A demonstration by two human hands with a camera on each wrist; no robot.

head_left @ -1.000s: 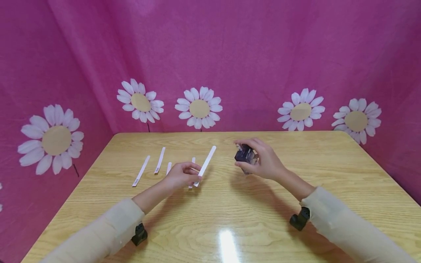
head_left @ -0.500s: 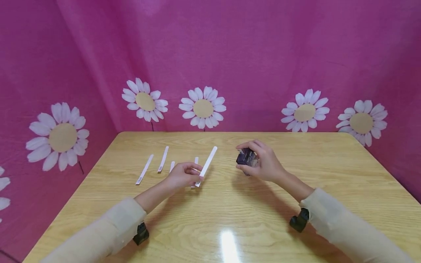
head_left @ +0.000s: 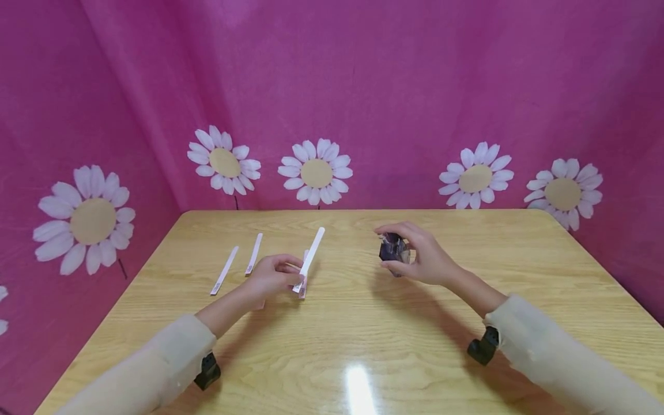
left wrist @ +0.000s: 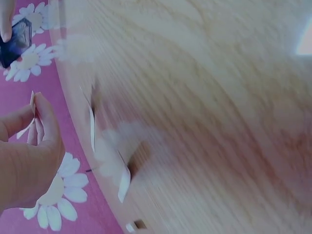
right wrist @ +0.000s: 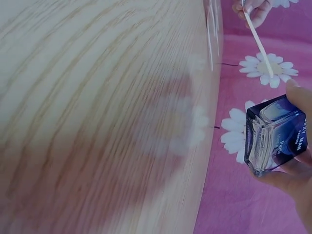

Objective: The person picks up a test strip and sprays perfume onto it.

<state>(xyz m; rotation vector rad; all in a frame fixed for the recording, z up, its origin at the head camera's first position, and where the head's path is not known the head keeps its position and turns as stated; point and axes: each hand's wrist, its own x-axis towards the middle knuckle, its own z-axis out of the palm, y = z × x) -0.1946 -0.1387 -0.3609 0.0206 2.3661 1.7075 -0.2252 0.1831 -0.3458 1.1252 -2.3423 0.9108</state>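
My left hand (head_left: 271, 281) pinches a white paper test strip (head_left: 313, 245) between thumb and fingers near its printed lower end. The strip slants up and away to the right, over the table. To the right, my right hand (head_left: 429, 258) grips a dark blue glass perfume bottle (head_left: 391, 248), fingers at its top and thumb at its lower side. Pale lettering shows on the bottle (right wrist: 280, 136) in the right wrist view. Another strip (head_left: 304, 289) lies just below the held one, partly covered by it.
Two more white strips, one farther left (head_left: 225, 271) and one behind it (head_left: 254, 253), lie left of my left hand. Another is mostly hidden under that hand. The wooden table (head_left: 332, 346) ends at a pink curtain (head_left: 394, 104) with daisies.
My left hand has shifted left with the strip, bringing it over the one on the table. My right hand has moved slightly right, and the bottle has turned a little.
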